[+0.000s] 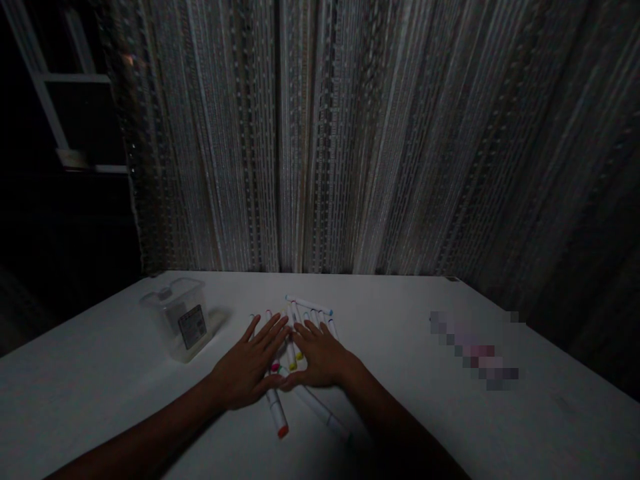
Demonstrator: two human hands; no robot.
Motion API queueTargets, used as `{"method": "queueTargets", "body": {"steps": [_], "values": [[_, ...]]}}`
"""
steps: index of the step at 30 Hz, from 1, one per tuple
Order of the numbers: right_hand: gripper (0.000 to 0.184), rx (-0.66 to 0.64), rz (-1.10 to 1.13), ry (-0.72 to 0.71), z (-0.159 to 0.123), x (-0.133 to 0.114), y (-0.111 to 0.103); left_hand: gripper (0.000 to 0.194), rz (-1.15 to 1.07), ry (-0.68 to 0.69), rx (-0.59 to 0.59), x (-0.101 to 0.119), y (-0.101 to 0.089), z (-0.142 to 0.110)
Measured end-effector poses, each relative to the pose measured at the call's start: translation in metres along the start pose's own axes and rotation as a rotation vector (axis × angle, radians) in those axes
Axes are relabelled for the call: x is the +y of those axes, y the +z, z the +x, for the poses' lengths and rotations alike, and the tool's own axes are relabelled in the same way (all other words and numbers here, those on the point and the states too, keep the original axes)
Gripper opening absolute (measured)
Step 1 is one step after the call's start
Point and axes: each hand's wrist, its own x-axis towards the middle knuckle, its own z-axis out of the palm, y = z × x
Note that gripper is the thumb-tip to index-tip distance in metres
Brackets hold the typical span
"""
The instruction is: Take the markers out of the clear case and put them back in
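Your left hand [250,372] and right hand [320,355] spread flat over the markers [278,415], fingers loose, thumbs meeting or nearly so, neither gripping anything. The markers are out, mid-table; ordering looks partial: some lie roughly side by side beyond your fingers, one crosswise past them, two askew toward you. The box [174,330] stands apart, left; you can't tell its contents. Rightward, bare table [390,317] gives you room before a pixelated item [483,360]; the far edge meets the curtain [325,147].

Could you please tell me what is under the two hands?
Markers run under the left hand and right hand, with some ends showing beyond and between them. Their covered middles, and exact number, cannot be seen.
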Motion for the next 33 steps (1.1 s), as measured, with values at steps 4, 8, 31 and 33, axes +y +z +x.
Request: {"method": "queueTargets", "body": {"steps": [4, 8, 31, 33], "values": [[0.091, -0.008, 0.005, 0.009, 0.0, 0.0, -0.001, 0.073, 0.016, -0.029, -0.025, -0.001, 0.001, 0.001], [0.085, -0.003, 0.005, 0.022, 0.0, 0.002, -0.002, 0.077, 0.019, -0.042, -0.036, 0.0, -0.001, 0.003], [0.068, 0.143, -0.068, 0.062, 0.002, 0.004, -0.003, 0.026, 0.058, -0.101, -0.001, 0.004, -0.029, 0.017], [0.061, 0.19, -0.101, 0.047, 0.001, 0.002, -0.004, 0.018, 0.037, -0.073, -0.044, 0.001, -0.027, 0.019]]}}
